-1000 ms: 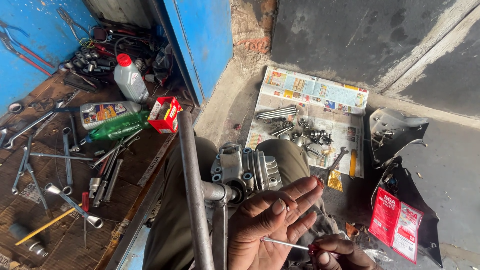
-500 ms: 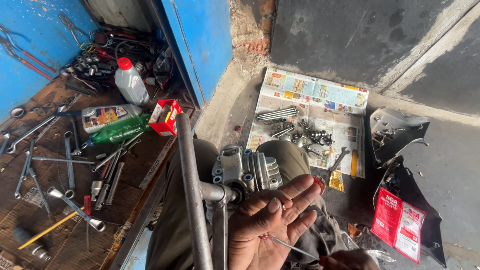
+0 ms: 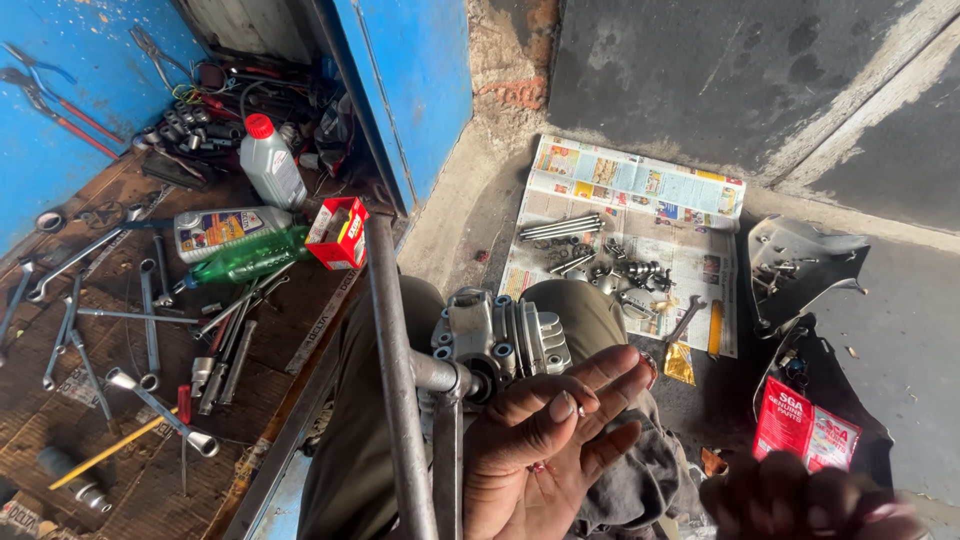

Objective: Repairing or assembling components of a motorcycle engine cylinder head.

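The thin tool has gone from the hands; the left hand (image 3: pixel 545 440) lies open, palm up, below the engine cylinder (image 3: pixel 500 340) (on the lap); right hand (image 3: pixel 810 500) blurred, grip unclear.

Your left hand (image 3: pixel 545 450) lies palm-up, fingers spread, just below the metal cylinder head (image 3: pixel 500 340); your right hand (image 3: pixel 800 505) blurs to its lower right.

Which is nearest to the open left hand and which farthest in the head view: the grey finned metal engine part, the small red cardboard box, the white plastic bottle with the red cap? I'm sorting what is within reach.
From the left hand:
1. Grey finned metal engine part, just above it on the lap.
2. Small red cardboard box, up and left, on the wooden bench.
3. White plastic bottle with the red cap, farther up-left, at the back.
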